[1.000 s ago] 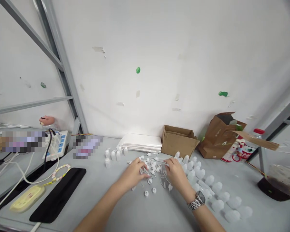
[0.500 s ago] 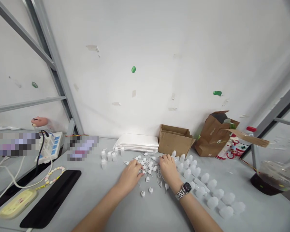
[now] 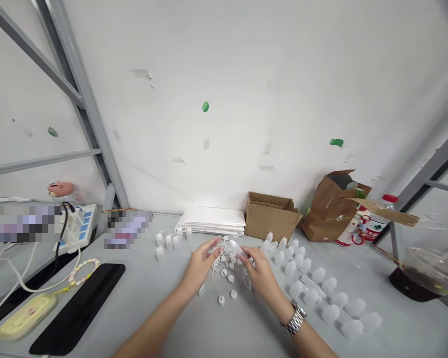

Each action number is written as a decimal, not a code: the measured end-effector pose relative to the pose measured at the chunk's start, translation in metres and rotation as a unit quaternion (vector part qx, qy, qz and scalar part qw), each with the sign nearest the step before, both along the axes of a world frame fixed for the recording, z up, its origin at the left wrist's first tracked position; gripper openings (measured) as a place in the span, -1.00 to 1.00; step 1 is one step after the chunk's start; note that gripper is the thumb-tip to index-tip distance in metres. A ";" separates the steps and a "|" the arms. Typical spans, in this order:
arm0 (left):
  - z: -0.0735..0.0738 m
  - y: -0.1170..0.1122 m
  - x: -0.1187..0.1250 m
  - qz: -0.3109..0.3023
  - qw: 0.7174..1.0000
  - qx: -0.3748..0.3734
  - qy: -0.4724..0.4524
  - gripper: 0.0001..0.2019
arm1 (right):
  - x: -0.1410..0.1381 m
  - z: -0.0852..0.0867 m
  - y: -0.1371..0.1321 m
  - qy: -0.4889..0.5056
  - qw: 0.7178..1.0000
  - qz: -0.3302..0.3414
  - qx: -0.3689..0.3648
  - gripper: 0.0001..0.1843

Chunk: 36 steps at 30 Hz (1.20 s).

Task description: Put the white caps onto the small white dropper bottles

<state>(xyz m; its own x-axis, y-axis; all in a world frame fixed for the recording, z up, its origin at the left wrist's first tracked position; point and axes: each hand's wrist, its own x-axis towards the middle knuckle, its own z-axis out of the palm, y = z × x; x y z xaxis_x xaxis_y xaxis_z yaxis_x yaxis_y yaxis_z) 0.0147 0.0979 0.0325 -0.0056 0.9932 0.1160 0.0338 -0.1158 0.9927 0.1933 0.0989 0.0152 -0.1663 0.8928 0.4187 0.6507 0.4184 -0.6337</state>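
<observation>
Right hand [image 3: 263,283] pinches a small translucent plastic bottle [image 3: 236,247] in its fingertips, narrow grip, bottle lying tilted above the table's middle. Left hand [image 3: 200,265] is close by, fingers reaching toward the bottle's other end; can't tell if it's actually gripping. Right wrist wears a metal-band watch [image 3: 295,319]. Under the hands sits a loose pile of white plastic nozzle tips [image 3: 227,268], two white caps [image 3: 221,300] just in front. Left of the pile, small white bottles [image 3: 168,241] stand upright. To the right, rows of translucent bottles [image 3: 311,293] cover the grey table [image 3: 142,308]. Behind: stack of white sheets [image 3: 212,221], cardboard box [image 3: 271,217], brown paper bag [image 3: 332,211]. Far left, black mat [image 3: 76,309].
</observation>
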 end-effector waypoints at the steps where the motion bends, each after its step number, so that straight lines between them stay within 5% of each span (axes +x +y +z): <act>1: 0.002 0.000 0.000 -0.012 0.999 -0.019 -0.034 -0.57 | -0.003 0.002 -0.003 0.017 1.000 0.017 -0.013 -0.77; 9: 0.007 -0.004 0.003 -0.053 0.994 -0.039 -0.086 -0.70 | -0.013 0.001 -0.017 0.081 0.993 0.049 -0.076 -0.79; 17: -0.003 -0.002 0.006 -0.052 0.999 0.003 0.003 -0.77 | -0.016 -0.003 -0.020 0.026 0.999 0.046 0.001 -0.84; 20: -0.004 -0.004 0.004 0.025 0.996 0.057 0.062 -0.72 | -0.014 -0.002 -0.007 0.024 0.999 -0.006 0.042 -0.83; 24: -0.006 -0.011 -0.001 0.141 0.925 0.265 0.234 -0.84 | -0.023 0.010 0.021 0.031 0.999 -0.017 -0.026 -0.79; 30: -0.006 -0.024 0.004 0.054 0.785 0.513 0.343 -0.73 | -0.083 0.018 0.053 -0.017 0.995 0.067 -0.067 -0.89; 36: -0.003 -0.027 0.007 0.052 0.762 0.539 0.356 -0.73 | -0.129 0.008 0.065 -0.114 0.987 0.101 -0.057 -0.86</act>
